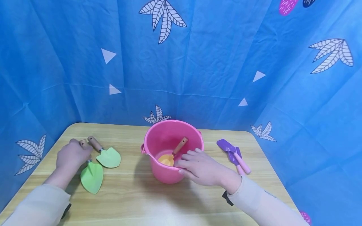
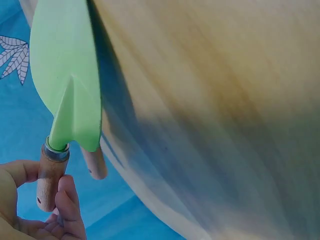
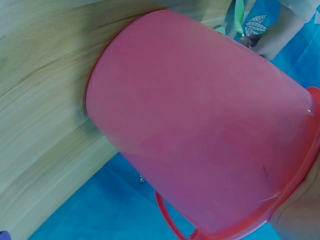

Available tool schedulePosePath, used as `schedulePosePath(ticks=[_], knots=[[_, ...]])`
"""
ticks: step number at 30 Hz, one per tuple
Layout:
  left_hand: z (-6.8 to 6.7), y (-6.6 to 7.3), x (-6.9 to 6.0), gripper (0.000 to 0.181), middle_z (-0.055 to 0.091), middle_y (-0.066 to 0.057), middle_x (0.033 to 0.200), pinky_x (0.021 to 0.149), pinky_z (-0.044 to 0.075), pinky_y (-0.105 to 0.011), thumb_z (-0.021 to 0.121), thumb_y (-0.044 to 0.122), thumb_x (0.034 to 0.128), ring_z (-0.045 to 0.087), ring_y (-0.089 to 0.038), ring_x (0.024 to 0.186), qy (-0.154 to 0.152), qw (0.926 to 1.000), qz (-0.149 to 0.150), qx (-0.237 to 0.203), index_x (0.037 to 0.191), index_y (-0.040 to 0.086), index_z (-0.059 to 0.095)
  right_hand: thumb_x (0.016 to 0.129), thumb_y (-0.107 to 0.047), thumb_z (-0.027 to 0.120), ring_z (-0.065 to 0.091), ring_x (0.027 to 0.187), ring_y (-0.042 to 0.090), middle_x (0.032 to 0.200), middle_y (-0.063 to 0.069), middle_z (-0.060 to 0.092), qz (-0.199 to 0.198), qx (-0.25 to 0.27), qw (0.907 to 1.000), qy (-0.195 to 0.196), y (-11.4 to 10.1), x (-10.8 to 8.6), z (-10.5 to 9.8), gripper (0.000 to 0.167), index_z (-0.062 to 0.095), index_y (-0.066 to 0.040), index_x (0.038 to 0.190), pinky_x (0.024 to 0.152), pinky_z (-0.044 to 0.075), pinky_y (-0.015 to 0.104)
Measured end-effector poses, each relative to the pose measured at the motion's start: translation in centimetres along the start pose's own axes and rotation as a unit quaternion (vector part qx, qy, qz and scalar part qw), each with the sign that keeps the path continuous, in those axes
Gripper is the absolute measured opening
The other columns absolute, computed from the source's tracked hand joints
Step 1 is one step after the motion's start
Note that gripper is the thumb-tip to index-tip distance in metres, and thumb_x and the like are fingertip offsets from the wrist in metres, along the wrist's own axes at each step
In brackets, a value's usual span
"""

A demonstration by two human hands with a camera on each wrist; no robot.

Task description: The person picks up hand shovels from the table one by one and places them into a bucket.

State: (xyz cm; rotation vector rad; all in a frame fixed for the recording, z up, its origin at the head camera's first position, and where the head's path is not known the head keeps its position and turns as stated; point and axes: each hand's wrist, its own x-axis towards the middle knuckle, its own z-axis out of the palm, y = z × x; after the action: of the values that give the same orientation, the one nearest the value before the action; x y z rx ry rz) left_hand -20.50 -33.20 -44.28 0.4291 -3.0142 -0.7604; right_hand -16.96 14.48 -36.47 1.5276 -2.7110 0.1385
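With thumb and fingers, my left hand [image 1: 70,154] pinches the short wooden handle of a green trowel [image 1: 91,177] at the table's left. In the left wrist view the trowel's handle [image 2: 48,180] sits between thumb and fingertips. Just beside it lies a second, rounder green shovel [image 1: 111,158], wooden handle pointing away. At the middle of the table, my right hand [image 1: 202,168] grips the near right rim of a pink bucket [image 1: 165,174], which stands upright. Inside the bucket leans a yellow shovel [image 1: 167,160] with a wooden handle. Part of its blade is hidden by the bucket wall.
Two purple shovels [image 1: 226,145] with pink handles lie crossed right of the bucket. Wooden tabletop [image 1: 127,201] lies under everything. A blue patterned cloth [image 1: 212,62] hangs behind and along the sides. The bucket's pink carrying handle [image 3: 167,215] shows in the right wrist view.
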Motion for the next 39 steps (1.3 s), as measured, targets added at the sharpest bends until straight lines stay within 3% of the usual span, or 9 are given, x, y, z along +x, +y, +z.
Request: schedulePosePath(ticks=[13, 20, 29, 39], knots=[[-0.5, 2.2, -1.9, 0.065, 0.059, -0.040, 0.101, 0.060, 0.043, -0.048, 0.050, 0.040, 0.0980, 0.059, -0.050, 0.084, 0.053, 0.9975, 0.041, -0.021, 0.120, -0.021, 0.044, 0.105, -0.042, 0.048, 0.051, 0.116, 0.008, 0.124, -0.014, 0.061, 0.000, -0.003, 1.0000, 0.003, 0.0, 0.0, 0.1, 0.031, 0.059, -0.032, 0.131, 0.098, 0.039, 0.034], [-0.7, 3.0, -2.4, 0.060, 0.059, -0.041, 0.101, 0.062, 0.044, -0.052, 0.053, 0.035, 0.0972, 0.059, -0.054, 0.086, 0.067, 0.9959, 0.058, -0.020, 0.119, -0.021, 0.045, 0.105, -0.043, 0.048, 0.051, 0.115, 0.008, 0.123, -0.014, 0.061, 0.001, -0.004, 1.0000, 0.002, 0.0, 0.0, 0.1, 0.031, 0.059, -0.031, 0.131, 0.097, 0.038, 0.034], [-0.8, 3.5, -3.0, 0.051, 0.062, -0.034, 0.096, 0.060, 0.041, -0.046, 0.052, 0.032, 0.0964, 0.061, -0.044, 0.081, 0.090, 0.9924, 0.075, -0.038, 0.114, -0.016, 0.050, 0.104, -0.041, 0.051, 0.051, 0.115, 0.008, 0.124, -0.013, 0.061, 0.001, 0.005, 1.0000, 0.002, -0.1, -0.1, 0.0, 0.030, 0.059, -0.031, 0.131, 0.097, 0.039, 0.034], [-0.6, 4.1, -3.5, 0.051, 0.064, -0.028, 0.092, 0.063, 0.042, -0.050, 0.057, 0.034, 0.0966, 0.062, -0.044, 0.083, 0.111, 0.9885, 0.088, -0.052, 0.115, -0.012, 0.051, 0.104, -0.041, 0.050, 0.051, 0.116, 0.008, 0.124, -0.013, 0.061, 0.003, 0.008, 1.0000, 0.002, 0.0, -0.2, 0.1, 0.031, 0.059, -0.031, 0.131, 0.097, 0.039, 0.034]])
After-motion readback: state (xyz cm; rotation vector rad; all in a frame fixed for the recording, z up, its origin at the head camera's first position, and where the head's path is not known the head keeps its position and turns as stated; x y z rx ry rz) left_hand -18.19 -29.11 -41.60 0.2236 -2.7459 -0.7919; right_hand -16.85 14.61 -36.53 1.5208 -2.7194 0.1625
